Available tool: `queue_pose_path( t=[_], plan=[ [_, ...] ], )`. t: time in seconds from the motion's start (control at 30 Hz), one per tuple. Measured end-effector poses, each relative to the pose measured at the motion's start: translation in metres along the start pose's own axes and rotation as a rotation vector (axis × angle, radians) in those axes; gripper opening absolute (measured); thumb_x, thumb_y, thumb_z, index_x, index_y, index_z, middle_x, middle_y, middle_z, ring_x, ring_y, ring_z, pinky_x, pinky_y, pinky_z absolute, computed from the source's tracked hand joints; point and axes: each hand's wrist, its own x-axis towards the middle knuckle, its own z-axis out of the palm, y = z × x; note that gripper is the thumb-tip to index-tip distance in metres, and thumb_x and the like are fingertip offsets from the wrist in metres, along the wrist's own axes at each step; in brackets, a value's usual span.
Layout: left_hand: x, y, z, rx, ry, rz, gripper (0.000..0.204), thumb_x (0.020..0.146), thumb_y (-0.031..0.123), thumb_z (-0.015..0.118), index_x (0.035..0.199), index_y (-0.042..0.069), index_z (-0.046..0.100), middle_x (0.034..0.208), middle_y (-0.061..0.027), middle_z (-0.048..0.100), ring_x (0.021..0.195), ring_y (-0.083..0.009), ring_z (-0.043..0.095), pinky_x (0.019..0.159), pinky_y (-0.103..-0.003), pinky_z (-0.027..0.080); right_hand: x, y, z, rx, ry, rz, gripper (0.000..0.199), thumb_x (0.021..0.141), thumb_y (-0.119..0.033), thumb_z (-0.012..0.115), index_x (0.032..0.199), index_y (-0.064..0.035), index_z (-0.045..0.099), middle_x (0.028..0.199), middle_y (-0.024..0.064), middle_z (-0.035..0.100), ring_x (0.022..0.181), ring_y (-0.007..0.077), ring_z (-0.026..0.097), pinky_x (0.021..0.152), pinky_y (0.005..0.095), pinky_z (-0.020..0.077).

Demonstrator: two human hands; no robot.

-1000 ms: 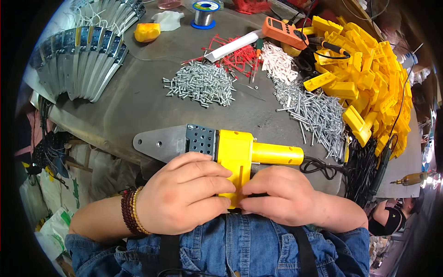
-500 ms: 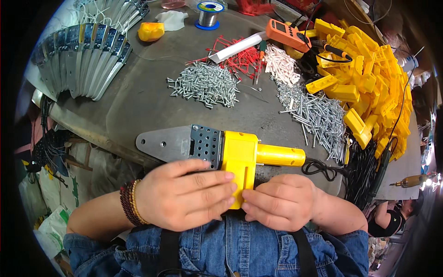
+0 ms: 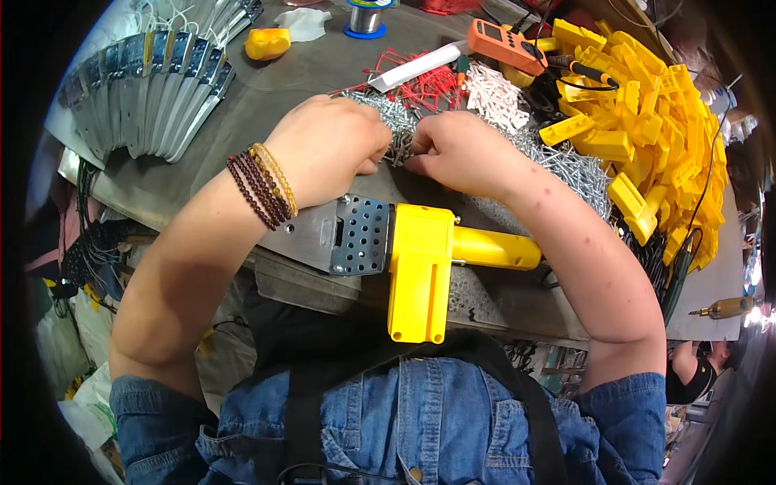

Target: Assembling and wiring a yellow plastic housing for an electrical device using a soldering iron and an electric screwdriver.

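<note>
Both hands reach over the pile of short silver screws (image 3: 399,129) in the middle of the bench. My left hand (image 3: 330,145), with beaded bracelets on its wrist, has its fingers curled down at the left of the pile. On the other side, my right hand (image 3: 465,152) is closed in a pinch by the screws. What the fingertips hold is hidden. Nearer to me lies a tool with a yellow plastic housing (image 3: 420,267), a yellow handle (image 3: 499,248), a perforated metal guard (image 3: 363,236) and a flat grey metal plate (image 3: 303,246). Neither hand holds it.
Long screws (image 3: 570,170), pale pink sleeves (image 3: 495,97) and red wire pieces (image 3: 428,90) lie beyond my hands. Yellow plastic parts (image 3: 659,137) are heaped at right, by an orange meter (image 3: 505,47). Metal plate assemblies (image 3: 145,97) stand far left. A solder spool (image 3: 368,18) is at the back.
Both hands have left the yellow housing and moved away from me to the short screws. The tool now rests on the bench, its housing jutting over the near edge.
</note>
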Motion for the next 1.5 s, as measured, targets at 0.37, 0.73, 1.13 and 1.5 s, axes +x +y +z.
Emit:
queue_pose_path(
  t=[0.37, 0.73, 1.13, 1.5],
  plan=[
    [0.002, 0.060, -0.008, -0.733, 0.072, -0.121, 0.008, 0.087, 0.006, 0.068, 0.091, 0.000, 0.067, 0.081, -0.0123, 0.067, 0.074, -0.0235, 0.067, 0.070, -0.033, 0.053, -0.131, 0.018, -0.013, 0.467, 0.398, -0.023, 0.015, 0.083, -0.013, 0.072, 0.094, -0.0035, 0.074, 0.089, 0.0095, 0.072, 0.084, 0.0185, 0.070, 0.075, 0.0313, 0.0547],
    [0.000, 0.061, -0.018, -0.499, 0.025, -0.097, 0.009, 0.087, 0.008, 0.067, 0.091, 0.000, 0.069, 0.080, -0.0144, 0.068, 0.072, -0.0279, 0.067, 0.069, -0.035, 0.053, -0.166, 0.027, 0.042, -0.122, 0.816, -0.347, 0.029, 0.073, -0.010, 0.079, 0.099, -0.0076, 0.068, 0.096, 0.0056, 0.068, 0.082, 0.0240, 0.066, 0.069, 0.0343, 0.0540],
    [0.052, 0.037, 0.007, -0.081, 0.073, -0.123, 0.011, 0.082, 0.014, 0.070, 0.086, 0.004, 0.070, 0.086, -0.0135, 0.067, 0.085, -0.0337, 0.065, 0.078, -0.041, 0.052, -0.172, 0.046, 0.048, -0.130, 0.908, -0.480, 0.021, 0.072, -0.012, 0.070, 0.092, -0.0068, 0.071, 0.100, 0.0065, 0.068, 0.088, 0.0215, 0.066, 0.068, 0.0323, 0.0548],
    [0.052, 0.029, 0.025, 0.203, 0.051, -0.156, 0.021, 0.070, 0.006, 0.077, 0.080, 0.004, 0.058, 0.086, -0.0150, 0.058, 0.084, -0.0372, 0.060, 0.074, -0.048, 0.047, -0.282, 0.113, 0.011, -0.481, 0.995, 0.059, 0.022, 0.075, -0.012, 0.076, 0.096, -0.0055, 0.072, 0.104, 0.0125, 0.069, 0.096, 0.0280, 0.066, 0.082, 0.0379, 0.0538]
  ],
)
